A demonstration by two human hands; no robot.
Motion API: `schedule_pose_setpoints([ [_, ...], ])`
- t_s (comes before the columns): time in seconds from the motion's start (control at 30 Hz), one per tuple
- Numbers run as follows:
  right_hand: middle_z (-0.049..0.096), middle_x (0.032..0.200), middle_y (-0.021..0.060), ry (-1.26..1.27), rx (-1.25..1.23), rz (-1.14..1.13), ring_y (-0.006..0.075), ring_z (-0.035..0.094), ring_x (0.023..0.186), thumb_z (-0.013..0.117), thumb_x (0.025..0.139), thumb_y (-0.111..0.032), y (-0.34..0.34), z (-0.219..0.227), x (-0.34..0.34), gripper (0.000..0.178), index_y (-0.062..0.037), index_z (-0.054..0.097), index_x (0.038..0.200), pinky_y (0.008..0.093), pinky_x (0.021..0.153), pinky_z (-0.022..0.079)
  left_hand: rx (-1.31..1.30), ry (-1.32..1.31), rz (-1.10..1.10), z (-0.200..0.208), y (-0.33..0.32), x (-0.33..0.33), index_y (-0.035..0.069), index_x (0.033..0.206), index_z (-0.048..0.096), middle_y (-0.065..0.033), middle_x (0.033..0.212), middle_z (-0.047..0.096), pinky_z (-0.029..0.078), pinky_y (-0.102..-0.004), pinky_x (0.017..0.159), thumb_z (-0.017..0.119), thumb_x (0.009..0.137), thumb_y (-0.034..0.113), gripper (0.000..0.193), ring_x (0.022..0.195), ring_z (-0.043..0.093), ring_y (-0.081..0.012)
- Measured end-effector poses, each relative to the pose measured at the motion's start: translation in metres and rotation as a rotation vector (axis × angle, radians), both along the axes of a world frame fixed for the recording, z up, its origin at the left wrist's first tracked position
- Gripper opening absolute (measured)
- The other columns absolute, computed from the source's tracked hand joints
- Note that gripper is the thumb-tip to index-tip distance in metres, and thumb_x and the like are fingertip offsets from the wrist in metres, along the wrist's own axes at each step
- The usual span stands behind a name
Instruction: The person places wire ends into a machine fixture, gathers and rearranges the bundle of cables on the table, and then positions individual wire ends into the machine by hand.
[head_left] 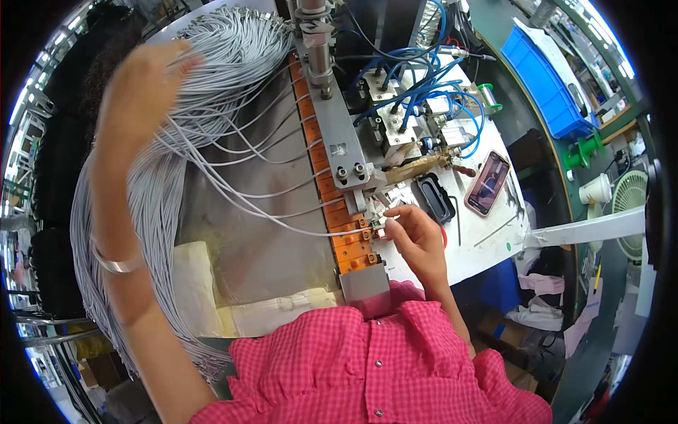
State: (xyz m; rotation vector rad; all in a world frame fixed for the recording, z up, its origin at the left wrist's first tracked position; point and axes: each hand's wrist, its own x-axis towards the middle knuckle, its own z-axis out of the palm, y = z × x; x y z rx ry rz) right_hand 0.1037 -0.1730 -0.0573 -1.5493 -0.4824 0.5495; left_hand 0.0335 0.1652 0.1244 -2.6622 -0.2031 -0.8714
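R hand (420, 244) at grey cable (328, 234) tip, L hand (141, 92) up over bundle

R hand's at near end of orange fixture strip (349, 252), along R edge of metal sheet (247, 205); thumb & index close tog. by cable tip, can't tell if pinching. L hand blurred, grip can't be told; cable bundle (152, 212) spills over sheet's L edge. Several grey cables cross sheet to strip. Smartphone (489, 182) lies nr R edge of white desk (487, 244); blk open case (436, 198) btwn phone & strip.
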Motion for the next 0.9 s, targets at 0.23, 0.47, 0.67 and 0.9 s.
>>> schedule_pose_setpoints([
  [0.23,0.056,0.069,-0.0005,-0.332,-0.026,0.054,0.0026,0.052,0.06,0.058,0.087,-0.004,0.003,0.064,-0.031,0.007,0.0008,0.058,0.091,0.0183,0.053,0.04,-0.884,0.6,0.299,0.013,0.185,0.0,0.001,0.115,0.059,-0.0106,0.109,0.063,0.038,-0.0333,0.094,0.041,0.094,0.04,0.048,0.106,0.056,-0.0209],
  [0.47,0.058,0.07,0.0068,-0.843,0.207,0.23,0.0166,0.055,0.058,0.063,0.081,-0.003,0.116,0.114,-0.036,0.009,0.0014,0.059,0.088,0.0231,0.054,0.043,-0.754,0.474,-0.043,-0.001,0.207,-0.033,0.003,0.105,0.064,-0.0131,0.098,0.065,0.044,-0.0382,0.082,0.045,0.091,0.037,0.041,0.093,0.06,-0.0254],
  [0.67,0.063,0.082,0.015,-1.196,0.352,0.065,0.0338,0.061,0.077,0.059,0.082,-0.03,0.32,0.165,-0.048,0.031,-0.0002,0.062,0.089,0.0429,0.076,0.046,-0.114,0.609,0.311,0.013,0.191,-0.084,-0.002,0.109,0.056,-0.0152,0.097,0.065,0.042,-0.035,0.089,0.049,0.087,0.02,0.032,0.098,0.058,-0.0188],
  [0.9,0.063,0.071,0.0122,-1.214,0.126,0.053,0.0286,0.059,0.075,0.049,0.082,-0.049,0.387,0.137,-0.047,0.051,-0.003,0.065,0.068,0.0384,0.078,0.04,-1.835,0.284,0.044,-0.033,0.279,-0.185,-0.001,0.13,0.042,-0.0067,0.13,0.047,0.031,-0.03,0.103,0.047,0.093,0.034,0.052,0.119,0.043,-0.0171],
])
